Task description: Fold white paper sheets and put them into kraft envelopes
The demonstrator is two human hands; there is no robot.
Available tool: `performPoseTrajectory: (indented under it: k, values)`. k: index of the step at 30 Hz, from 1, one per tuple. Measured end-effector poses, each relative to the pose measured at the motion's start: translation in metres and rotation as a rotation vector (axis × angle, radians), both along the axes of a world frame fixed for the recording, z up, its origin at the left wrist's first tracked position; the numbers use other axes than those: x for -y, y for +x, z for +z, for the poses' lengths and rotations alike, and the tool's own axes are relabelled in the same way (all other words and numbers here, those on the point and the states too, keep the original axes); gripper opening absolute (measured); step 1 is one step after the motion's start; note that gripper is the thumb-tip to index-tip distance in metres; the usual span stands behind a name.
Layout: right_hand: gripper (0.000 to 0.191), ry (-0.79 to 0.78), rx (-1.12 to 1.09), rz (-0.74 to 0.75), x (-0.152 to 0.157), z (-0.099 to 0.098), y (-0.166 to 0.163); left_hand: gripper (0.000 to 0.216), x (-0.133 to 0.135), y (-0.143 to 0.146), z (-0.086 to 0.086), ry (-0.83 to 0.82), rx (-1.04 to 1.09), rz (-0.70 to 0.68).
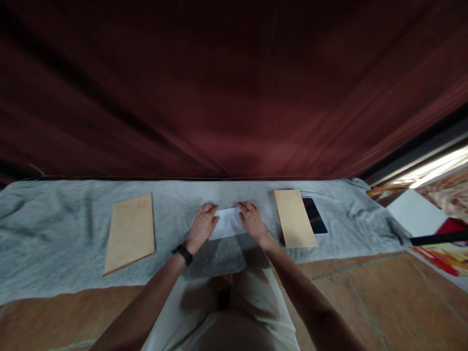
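Observation:
A white sheet of paper (228,224), seemingly folded into a narrow strip, lies on the grey cloth in front of me. My left hand (204,223) has its thumb and curled fingers on the paper's left end. At the opposite end, the thumb and fingers of my right hand (252,220) grip the paper the same way. To the left lies a brown paper envelope (131,229) with a small reddish print near its upper corner. A stack of brown envelopes (295,218) is on the right, beside my right forearm.
A phone (315,216) with a dark screen lies against the right side of the stack. The grey cloth (66,229) covers a long, narrow surface. Behind it hangs a dark red curtain (226,107). White and colourful printed sheets (417,212) lie at the far right, past a black bar.

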State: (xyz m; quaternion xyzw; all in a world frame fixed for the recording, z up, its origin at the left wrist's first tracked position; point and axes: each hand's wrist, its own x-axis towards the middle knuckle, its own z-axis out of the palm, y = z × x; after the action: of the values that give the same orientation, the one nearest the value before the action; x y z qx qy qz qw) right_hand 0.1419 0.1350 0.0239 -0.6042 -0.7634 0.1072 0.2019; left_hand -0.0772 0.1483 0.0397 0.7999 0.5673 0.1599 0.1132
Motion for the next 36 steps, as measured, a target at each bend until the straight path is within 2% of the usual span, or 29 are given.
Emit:
performPoseTrajectory:
  k: [4, 7, 9, 11, 14, 16, 21, 24, 27, 31, 34, 36]
  values:
    - [0.033, -0.032, -0.039, -0.011, -0.008, 0.011, 0.003, 0.019, -0.009, -0.001, 0.011, -0.08, 0.139, 0.013]
    - [0.026, -0.033, -0.09, -0.009, -0.014, 0.034, 0.014, 0.012, -0.013, -0.001, 0.03, -0.105, 0.192, 0.018]
    - [0.022, 0.007, -0.137, -0.019, -0.014, 0.054, 0.024, 0.01, -0.011, -0.002, 0.048, -0.047, 0.24, 0.024]
    - [0.017, 0.138, -0.286, -0.029, -0.006, 0.074, 0.033, 0.011, -0.002, -0.003, 0.064, 0.1, 0.335, -0.019]
    - [0.018, 0.254, -0.386, -0.045, 0.021, 0.083, 0.038, 0.013, 0.022, -0.006, 0.072, 0.279, 0.331, -0.11]
    - [0.021, 0.258, -0.354, -0.057, 0.046, 0.072, 0.036, 0.015, 0.041, -0.009, 0.06, 0.303, 0.247, -0.168]
    - [0.028, 0.219, -0.167, 0.045, 0.105, 0.014, 0.029, 0.025, 0.083, -0.016, 0.006, 0.343, 0.043, -0.324]
    - [0.037, 0.194, -0.182, 0.053, 0.127, -0.008, 0.029, 0.031, 0.099, -0.02, -0.013, 0.31, 0.025, -0.337]
    - [0.043, 0.172, -0.221, 0.015, 0.135, -0.013, 0.028, 0.039, 0.105, -0.023, -0.013, 0.237, 0.047, -0.32]
    - [0.044, 0.126, -0.25, -0.046, 0.123, -0.009, 0.01, 0.049, 0.105, -0.021, -0.001, 0.1, 0.061, -0.288]
    - [0.049, 0.086, -0.137, -0.015, 0.11, -0.009, -0.014, 0.047, 0.103, -0.007, 0.002, 0.049, 0.074, -0.236]
    - [0.051, 0.086, -0.032, -0.023, 0.105, -0.012, -0.029, 0.045, 0.1, 0.006, -0.001, 0.064, 0.06, -0.209]
